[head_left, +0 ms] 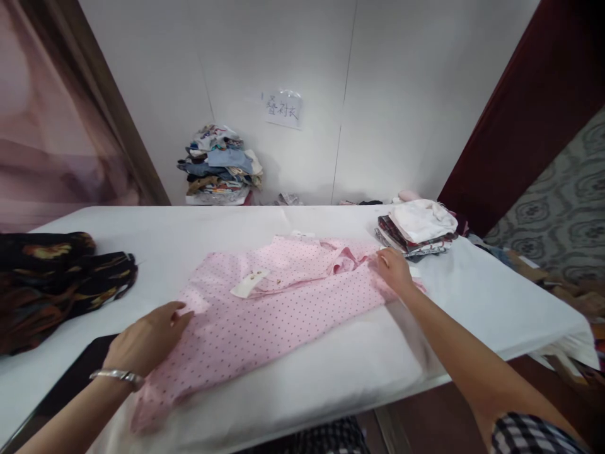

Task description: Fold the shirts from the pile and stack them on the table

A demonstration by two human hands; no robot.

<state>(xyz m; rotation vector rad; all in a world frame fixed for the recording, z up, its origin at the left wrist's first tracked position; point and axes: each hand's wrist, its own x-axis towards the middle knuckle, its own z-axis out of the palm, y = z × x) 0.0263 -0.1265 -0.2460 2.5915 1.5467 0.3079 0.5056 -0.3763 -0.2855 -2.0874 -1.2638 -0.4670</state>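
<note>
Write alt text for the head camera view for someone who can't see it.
Two bare hands rest on a pink dotted shirt spread on a white table: the left hand on its near-left edge, the right hand on its far-right end. Folded clothes sit beyond the right hand.
</note>
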